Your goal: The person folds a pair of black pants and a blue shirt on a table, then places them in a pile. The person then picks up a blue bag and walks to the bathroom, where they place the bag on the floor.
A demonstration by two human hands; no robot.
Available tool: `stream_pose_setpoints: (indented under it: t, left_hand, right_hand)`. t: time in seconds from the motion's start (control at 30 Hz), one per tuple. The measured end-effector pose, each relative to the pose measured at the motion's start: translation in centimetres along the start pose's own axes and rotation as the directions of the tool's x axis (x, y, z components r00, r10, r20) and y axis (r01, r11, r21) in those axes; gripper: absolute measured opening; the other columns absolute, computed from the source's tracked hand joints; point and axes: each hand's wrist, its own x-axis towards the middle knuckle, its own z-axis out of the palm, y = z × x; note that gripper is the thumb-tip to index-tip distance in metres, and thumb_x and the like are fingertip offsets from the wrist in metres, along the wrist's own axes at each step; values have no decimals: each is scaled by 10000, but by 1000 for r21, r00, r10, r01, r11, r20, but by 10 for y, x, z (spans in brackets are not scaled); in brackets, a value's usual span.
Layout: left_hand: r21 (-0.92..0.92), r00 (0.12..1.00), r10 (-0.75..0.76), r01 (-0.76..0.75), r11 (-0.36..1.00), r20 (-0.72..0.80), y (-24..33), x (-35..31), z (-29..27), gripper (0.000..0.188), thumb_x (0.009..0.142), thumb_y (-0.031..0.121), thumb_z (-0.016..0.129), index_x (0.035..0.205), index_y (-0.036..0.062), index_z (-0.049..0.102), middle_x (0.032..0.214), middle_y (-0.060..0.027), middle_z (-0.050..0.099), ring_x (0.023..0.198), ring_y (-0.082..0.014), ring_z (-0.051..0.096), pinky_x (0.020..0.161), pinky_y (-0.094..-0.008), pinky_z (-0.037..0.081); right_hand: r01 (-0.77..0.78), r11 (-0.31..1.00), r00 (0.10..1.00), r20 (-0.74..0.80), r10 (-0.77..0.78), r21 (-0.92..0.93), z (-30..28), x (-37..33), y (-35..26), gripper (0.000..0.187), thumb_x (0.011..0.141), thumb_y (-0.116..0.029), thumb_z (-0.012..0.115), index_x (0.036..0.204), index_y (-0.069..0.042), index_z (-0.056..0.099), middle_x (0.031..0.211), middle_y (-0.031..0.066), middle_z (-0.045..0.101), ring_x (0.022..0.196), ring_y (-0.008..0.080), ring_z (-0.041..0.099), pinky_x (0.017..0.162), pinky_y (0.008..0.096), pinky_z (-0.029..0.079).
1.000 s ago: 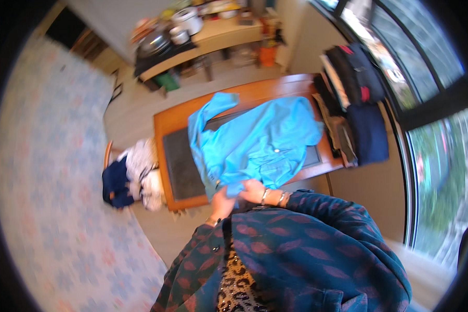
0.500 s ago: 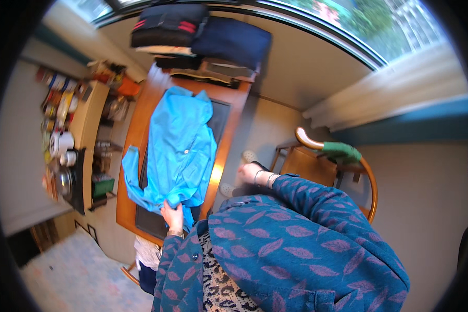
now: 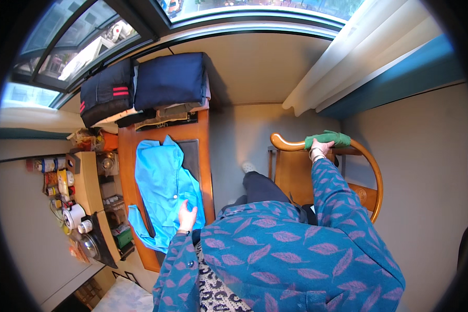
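Observation:
A bright blue button-up shirt (image 3: 164, 179) lies spread on the wooden table (image 3: 205, 171), one sleeve reaching out toward the near left. Over its lower right side is my left hand (image 3: 187, 216), open, thumb and fingers apart; whether it touches the fabric I cannot tell. My right hand (image 3: 321, 147) is stretched out to the right and closed on a green cloth (image 3: 330, 138) wrapped over the curved rail of a wooden chair (image 3: 377, 179). The fingertips are partly hidden against the cloth.
Folded dark clothes (image 3: 171, 78) are stacked at the table's far end under the window. Left of the table, a shelf (image 3: 91, 179) carries jars, a white pot and a metal-lidded pan. A pale curtain (image 3: 343, 62) hangs at the far right.
My left hand has let go of the shirt's near edge and opened. My right hand has moved from beside my body out to the green cloth on the chair. My view has turned.

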Motion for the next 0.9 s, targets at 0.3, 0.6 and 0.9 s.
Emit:
stream_pose_setpoints:
  t: [0.3,0.6,0.9]
  left_hand:
    - [43,993,112,-113,993,27,14,8,-8,632,802,278,713,1346,21,520,1279,-217,594,1170,-341,578,983,-409,466]
    - [-185,938,330,-345,920,-109,24,-67,-34,678,802,284,696,1394,50,460,1405,-222,480,1300,-372,460,1090,-431,379]
    - [-196,708,62,-277,941,-703,-39,-222,-31,639,724,267,767,1296,118,524,1153,-119,575,1091,-330,521,915,-462,397]
  right_hand:
    - [54,987,986,151,-77,150,52,24,61,268,789,-178,756,947,-24,606,912,146,663,842,259,633,780,408,500]
    - [526,843,426,822,-376,113,53,-218,42,144,687,-102,723,788,-22,659,794,76,667,717,217,631,658,355,527]
    - [555,777,-783,502,368,296,-98,-562,30,189,767,-8,671,955,3,676,892,51,695,863,128,632,769,273,500]
